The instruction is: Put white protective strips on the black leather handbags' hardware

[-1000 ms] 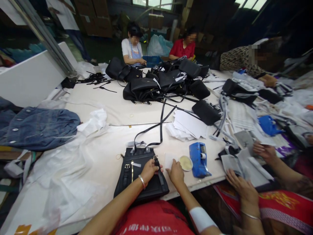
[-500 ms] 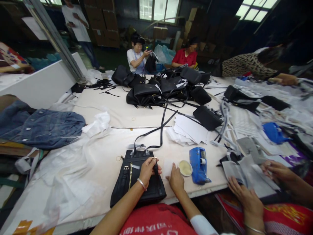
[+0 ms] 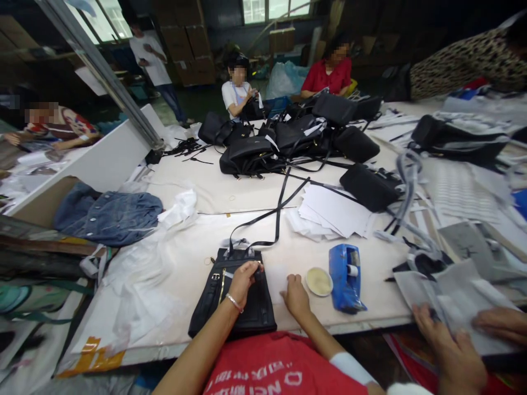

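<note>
Low in the frame, just left of centre, a black handbag [image 3: 233, 299] lies flat on the bench [image 3: 197, 192]. The left hand [image 3: 242, 277] rests on its upper right part, grip closed on a small fitting there too tiny to make out. The right hand [image 3: 295, 296] lies flat on the bench just right of the bag, fingers open, holding nothing. Right of it sit a round cream lid [image 3: 318, 281] and a blue tape dispenser [image 3: 346, 277]. White letters on the red shirt [image 3: 280, 370] at the bottom edge are cut off, unreadable.

Black handbag [image 3: 234, 299], blue tape dispenser [image 3: 346, 277]
</note>
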Demonstrator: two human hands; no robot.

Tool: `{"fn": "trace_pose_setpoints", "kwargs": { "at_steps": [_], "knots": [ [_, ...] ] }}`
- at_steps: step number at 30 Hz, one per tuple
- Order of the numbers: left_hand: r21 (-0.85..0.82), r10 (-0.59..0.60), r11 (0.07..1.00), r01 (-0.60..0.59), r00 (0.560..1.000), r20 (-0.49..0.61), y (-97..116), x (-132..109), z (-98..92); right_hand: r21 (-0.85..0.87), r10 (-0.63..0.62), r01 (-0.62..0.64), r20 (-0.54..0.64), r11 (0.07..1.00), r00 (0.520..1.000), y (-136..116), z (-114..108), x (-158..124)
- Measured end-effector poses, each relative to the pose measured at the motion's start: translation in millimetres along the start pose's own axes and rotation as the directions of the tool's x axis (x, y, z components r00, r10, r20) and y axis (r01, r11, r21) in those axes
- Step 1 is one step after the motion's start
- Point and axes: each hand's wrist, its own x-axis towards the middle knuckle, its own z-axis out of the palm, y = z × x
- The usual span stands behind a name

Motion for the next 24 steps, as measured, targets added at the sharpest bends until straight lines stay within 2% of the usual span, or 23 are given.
{"fn": "trace_pose_setpoints", "kwargs": {
  "at_steps": [4,7,10,13,16,20,23,24],
  "knots": [
    [0.174,0.035,0.984,-0.027,0.999,-0.038,5,-2,0.6,0.106,0.108,-0.121,0.116,0.987,0.987,9,-2,5],
    [0.195,0.054,0.980,-0.049,0.998,-0.022,8,-4,0.9,0.098,0.121,-0.140,0.183,0.985,0.976,14,-7,9],
    [0.191,0.065,0.980,-0.062,0.998,-0.009,9,-4,2.7,0.045,0.042,-0.045,0.063,0.998,0.997,6,-9,7],
    [0.193,0.064,0.979,-0.060,0.998,-0.015,8,-3,5.3,-0.053,-0.049,0.045,-0.066,0.998,0.997,-9,-9,6],
    [0.197,0.055,0.979,-0.051,0.998,-0.013,9,-2,7.3,-0.051,-0.043,0.043,0.013,0.998,0.999,-16,-12,12],
    [0.253,0.122,0.960,-0.119,0.993,0.003,15,-5,6.1,0.122,0.075,-0.093,0.147,0.988,0.986,-3,-19,21],
    [0.315,0.158,0.936,-0.156,0.987,0.020,17,-6,2.8,0.401,0.015,-0.101,0.211,0.911,0.977,16,-24,25],
    [0.324,0.163,0.932,-0.164,0.986,0.030,15,-4,1.9,0.481,-0.021,-0.079,0.198,0.873,0.980,21,-26,29]
  ]
}}
